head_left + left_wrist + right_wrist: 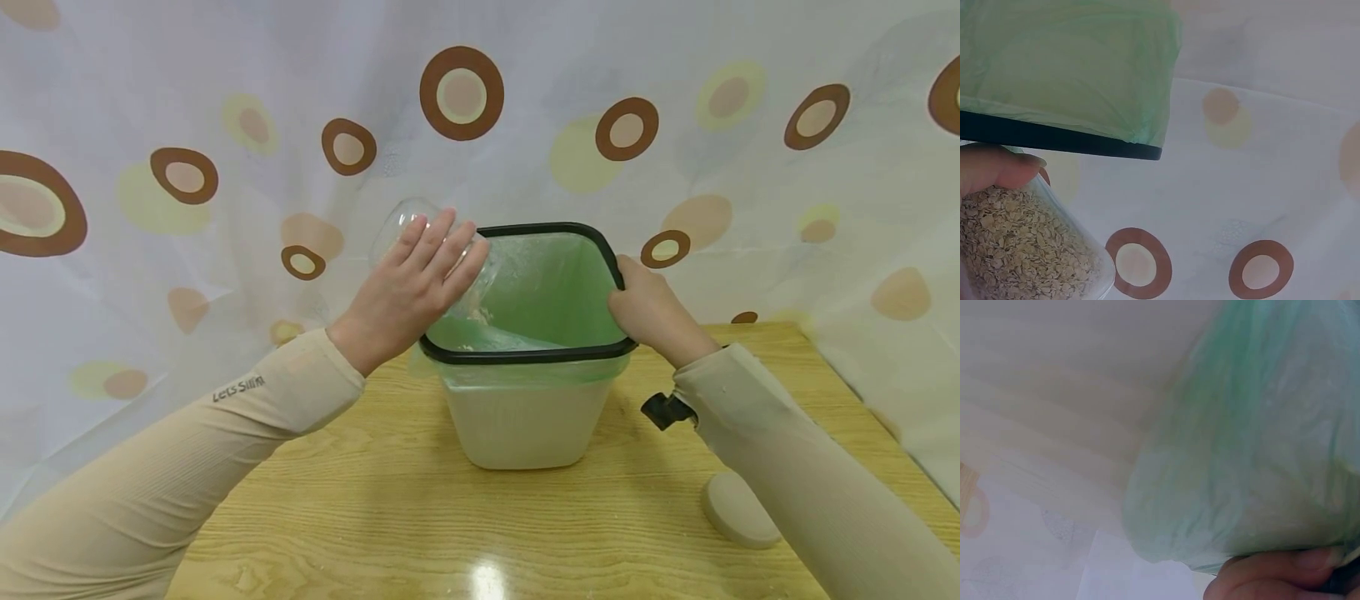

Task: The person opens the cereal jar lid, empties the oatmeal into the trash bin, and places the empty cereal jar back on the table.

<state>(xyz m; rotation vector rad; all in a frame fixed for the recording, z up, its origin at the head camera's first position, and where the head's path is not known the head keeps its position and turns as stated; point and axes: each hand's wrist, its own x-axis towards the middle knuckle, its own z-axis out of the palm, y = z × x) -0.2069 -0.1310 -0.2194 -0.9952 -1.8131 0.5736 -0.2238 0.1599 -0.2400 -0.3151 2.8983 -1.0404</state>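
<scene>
A white trash bin [528,421] with a black rim [528,356] and a green bag liner [555,287] stands on the table. My left hand [411,292] holds a clear plastic jar [405,218], tipped over the bin's left side with its mouth toward the inside. Oat flakes [1025,244] fill much of the jar in the left wrist view, with the thumb [1004,167] against its side. Some pale flakes [477,315] show at the jar's mouth, over the liner. My right hand [651,302] grips the rim at the right; its fingers [1272,572] lie against the liner's edge.
A round beige lid [738,510] lies on the wooden table [360,517], partly behind the right forearm. A patterned white sheet [525,175] hangs behind the bin and along the table's right side. A black strap [667,410] sits at the right wrist.
</scene>
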